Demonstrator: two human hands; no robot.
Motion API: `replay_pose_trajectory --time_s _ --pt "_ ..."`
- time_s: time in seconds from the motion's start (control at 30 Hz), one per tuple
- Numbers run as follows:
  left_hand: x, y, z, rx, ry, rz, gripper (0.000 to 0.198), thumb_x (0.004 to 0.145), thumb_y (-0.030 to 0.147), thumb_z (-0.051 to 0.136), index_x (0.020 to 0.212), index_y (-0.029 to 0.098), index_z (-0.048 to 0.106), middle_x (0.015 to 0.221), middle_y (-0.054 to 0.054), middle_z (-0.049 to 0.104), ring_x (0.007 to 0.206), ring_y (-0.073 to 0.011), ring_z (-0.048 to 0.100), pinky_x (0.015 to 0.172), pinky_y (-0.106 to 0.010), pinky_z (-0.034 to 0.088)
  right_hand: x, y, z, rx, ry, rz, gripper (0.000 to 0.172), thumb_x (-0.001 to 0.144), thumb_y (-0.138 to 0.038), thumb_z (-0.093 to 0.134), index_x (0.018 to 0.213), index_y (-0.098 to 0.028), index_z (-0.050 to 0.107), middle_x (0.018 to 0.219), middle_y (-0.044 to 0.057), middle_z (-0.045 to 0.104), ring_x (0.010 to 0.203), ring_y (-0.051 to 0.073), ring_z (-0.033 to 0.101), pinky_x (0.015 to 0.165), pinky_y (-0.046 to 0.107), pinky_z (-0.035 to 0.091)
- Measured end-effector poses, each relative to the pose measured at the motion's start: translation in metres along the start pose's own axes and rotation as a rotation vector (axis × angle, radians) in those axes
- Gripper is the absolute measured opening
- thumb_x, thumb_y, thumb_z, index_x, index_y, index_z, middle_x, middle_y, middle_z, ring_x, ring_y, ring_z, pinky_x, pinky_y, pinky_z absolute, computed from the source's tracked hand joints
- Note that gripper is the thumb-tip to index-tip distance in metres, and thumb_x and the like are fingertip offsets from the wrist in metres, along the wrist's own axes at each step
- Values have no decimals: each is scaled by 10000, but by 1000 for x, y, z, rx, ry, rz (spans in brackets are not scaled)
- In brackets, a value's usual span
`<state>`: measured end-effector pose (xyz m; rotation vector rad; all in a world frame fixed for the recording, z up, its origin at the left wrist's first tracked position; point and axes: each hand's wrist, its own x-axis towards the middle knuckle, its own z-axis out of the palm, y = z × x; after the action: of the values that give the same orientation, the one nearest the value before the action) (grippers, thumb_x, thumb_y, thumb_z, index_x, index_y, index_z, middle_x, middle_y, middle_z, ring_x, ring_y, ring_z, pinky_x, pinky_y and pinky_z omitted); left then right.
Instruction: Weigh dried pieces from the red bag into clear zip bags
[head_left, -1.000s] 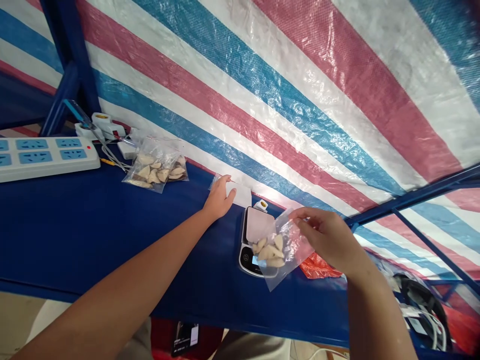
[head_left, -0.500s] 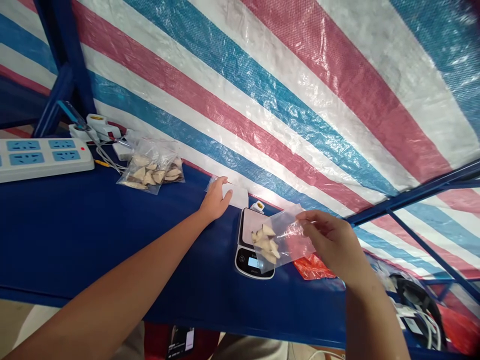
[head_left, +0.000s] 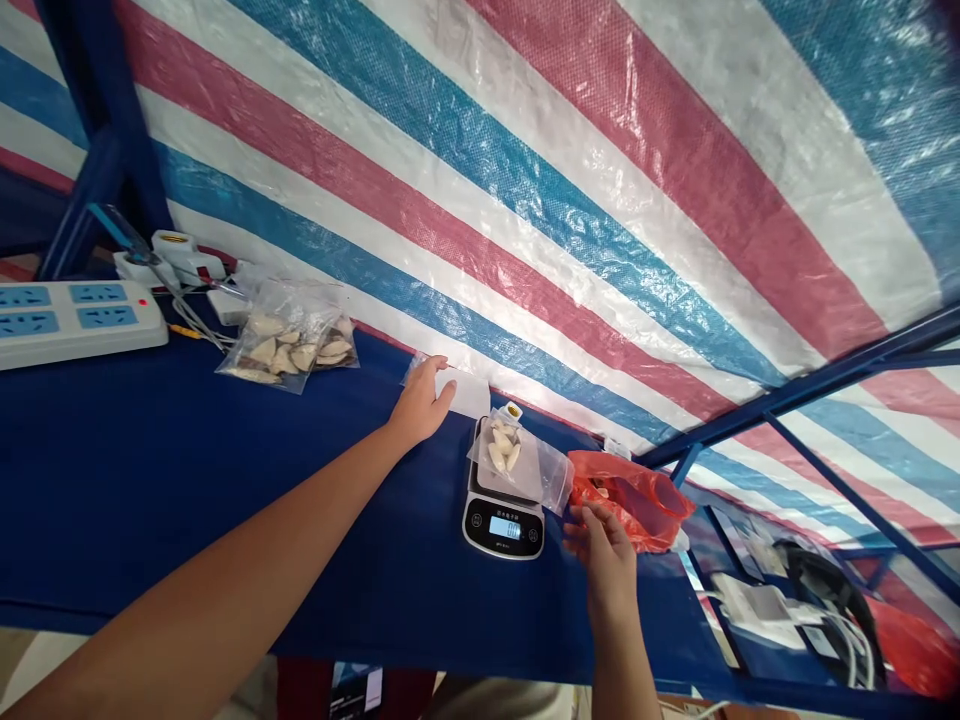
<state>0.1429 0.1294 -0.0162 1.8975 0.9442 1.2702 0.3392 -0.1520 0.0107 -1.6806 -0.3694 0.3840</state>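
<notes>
A clear plastic bag (head_left: 541,470) with several pale, wedge-shaped slices (head_left: 504,446) inside lies on a kitchen scale (head_left: 502,525), its edge overhanging the right side. The scale's display seems to read 0.0. Just right of it, my right hand (head_left: 604,550) is open, fingers loosely bent and holding nothing, close to the red plastic bag (head_left: 637,500). Through that red bag's mouth a few pieces show. Left of the scale, my left hand (head_left: 421,402) rests open, thumb apart, over a white sheet (head_left: 466,392) and some clear plastic.
Filled clear bags (head_left: 281,345) lie on the blue table (head_left: 300,470) at left, beside a power strip (head_left: 82,318) and cables. Striped sheeting (head_left: 450,220) slopes behind. At far right are white cables (head_left: 844,640) and a black object. A phone (head_left: 356,690) shows below the table edge.
My right hand has set the clear bag of slices down on the scale, let go, and moved down towards me. The red bag is now in fuller view. My left hand stays in place.
</notes>
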Motion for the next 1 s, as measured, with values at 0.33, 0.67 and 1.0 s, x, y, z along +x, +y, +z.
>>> replay_pose_trajectory --time_s 0.33,0.67,1.0 --pt "-2 4 0 6 -87 18 218 904 324 481 1068 214 572 1138 -89 683 1085 -260 656 876 -413 554 -23 31 1 79 11 -153 470 779 -603 761 689 -215 512 571 -78 470 503 86 387 469 222 330" --pt "-3 10 -4 -4 -113 -53 174 885 329 502 978 230 612 972 -50 727 918 -222 692 776 -337 549 -22 36 -2 72 43 -161 491 703 -406 796 592 -257 342 455 -100 398 435 88 379 440 229 289" --pt "-3 13 -5 15 -120 -76 170 862 318 512 960 235 624 955 -46 730 887 -229 691 784 -344 549 -22 29 0 153 61 -173 342 694 -403 805 863 -204 585 821 23 728 584 136 629 470 229 464"
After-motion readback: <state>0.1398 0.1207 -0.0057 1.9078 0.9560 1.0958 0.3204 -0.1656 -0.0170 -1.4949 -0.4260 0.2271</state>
